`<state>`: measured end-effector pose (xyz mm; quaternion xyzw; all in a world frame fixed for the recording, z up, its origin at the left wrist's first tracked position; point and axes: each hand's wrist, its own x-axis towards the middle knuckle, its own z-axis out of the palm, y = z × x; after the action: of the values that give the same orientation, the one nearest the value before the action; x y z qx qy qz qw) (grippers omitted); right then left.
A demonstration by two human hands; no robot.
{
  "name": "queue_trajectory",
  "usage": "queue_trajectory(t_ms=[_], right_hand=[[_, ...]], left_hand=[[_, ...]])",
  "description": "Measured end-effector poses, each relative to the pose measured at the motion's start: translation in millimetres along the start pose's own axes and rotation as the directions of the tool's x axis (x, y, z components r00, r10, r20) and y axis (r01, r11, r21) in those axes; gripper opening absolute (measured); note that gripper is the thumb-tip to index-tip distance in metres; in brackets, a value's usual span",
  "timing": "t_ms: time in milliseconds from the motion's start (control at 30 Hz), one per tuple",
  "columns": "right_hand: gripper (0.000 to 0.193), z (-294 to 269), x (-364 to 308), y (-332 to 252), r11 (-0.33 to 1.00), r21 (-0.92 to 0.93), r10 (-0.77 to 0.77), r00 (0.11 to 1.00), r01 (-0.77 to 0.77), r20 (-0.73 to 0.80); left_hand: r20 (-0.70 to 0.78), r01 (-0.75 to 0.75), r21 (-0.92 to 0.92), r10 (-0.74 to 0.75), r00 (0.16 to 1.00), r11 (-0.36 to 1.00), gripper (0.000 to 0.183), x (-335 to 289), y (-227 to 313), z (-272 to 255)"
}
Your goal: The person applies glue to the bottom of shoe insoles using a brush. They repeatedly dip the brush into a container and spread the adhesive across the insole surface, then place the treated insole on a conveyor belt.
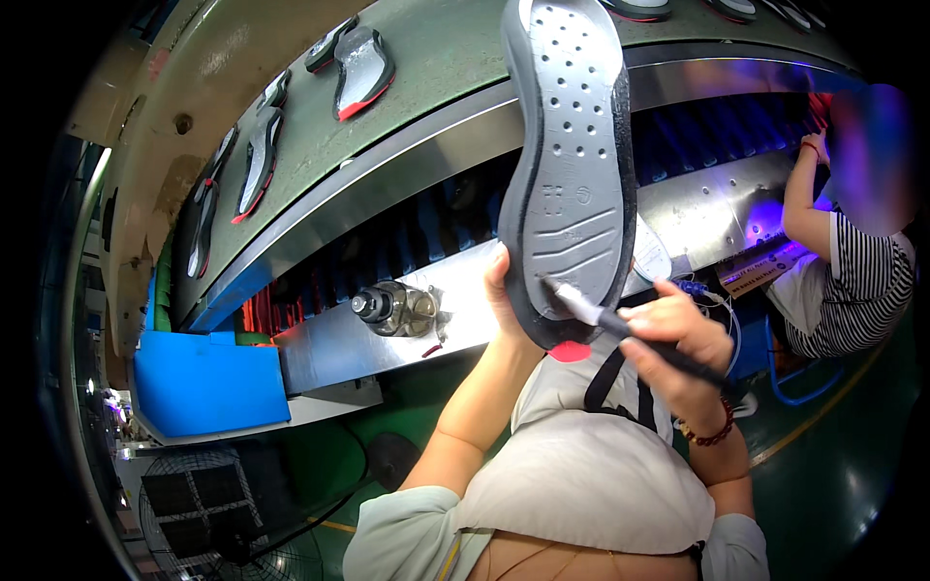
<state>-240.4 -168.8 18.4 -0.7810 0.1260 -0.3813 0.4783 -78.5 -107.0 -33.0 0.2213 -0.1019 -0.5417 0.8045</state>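
A grey shoe sole (573, 184) with a dark rim and a red patch at the heel stands upright in front of me, its holed inner face toward me. My left hand (506, 295) grips it by the left edge near the heel, thumb showing and the other fingers hidden behind. In my right hand (690, 339) is a dark-handled brush (620, 324), closed around the handle. Its pale bristles lie against the heel area of the sole, which looks partly wet.
Several soles (364, 73) lie on the green conveyor belt (426, 58) beyond a metal edge. Below, a dark-capped bottle (395, 308) stands on a metal shelf (329, 339). A blue box (199, 382) is at left, a fan (203, 508) lower left. Another person (852, 261) works at right.
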Motion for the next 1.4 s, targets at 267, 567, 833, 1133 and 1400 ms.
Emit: queue_trajectory(t_ms=[267, 567, 833, 1133, 1400], right_hand=[[0.016, 3.6, 7.2, 5.3, 0.958, 0.267, 0.116, 0.993, -0.107, -0.016], [0.017, -6.1, 15.7, 18.7, 0.891, 0.414, 0.148, 0.981, -0.188, 0.127], [0.016, -24.1, 37.1, 21.1, 0.873, 0.437, 0.123, 0.964, -0.217, 0.234], [0.016, -25.5, 34.9, 22.0, 0.917, 0.345, 0.06, 0.927, -0.198, 0.371], [0.015, -43.3, 44.0, 25.5, 0.972, 0.236, -0.132, 0.876, 0.021, 0.465]], left_hand=[[0.014, -0.053, -0.069, 0.054, 0.998, 0.996, 0.078, 10.4, 5.5, -3.2], [0.028, -0.046, -0.182, 0.052, 0.998, 0.982, 0.06, 19.2, 11.2, -6.1], [-0.014, -0.039, -0.092, 0.038, 0.999, 0.995, 0.056, 21.5, 14.3, 14.8], [0.252, 0.044, -0.247, 0.02, 0.967, 0.968, 0.051, 27.6, 30.5, 9.7], [0.045, 0.354, -0.024, -0.353, 0.935, 0.935, 0.052, 17.8, 36.0, 27.1]])
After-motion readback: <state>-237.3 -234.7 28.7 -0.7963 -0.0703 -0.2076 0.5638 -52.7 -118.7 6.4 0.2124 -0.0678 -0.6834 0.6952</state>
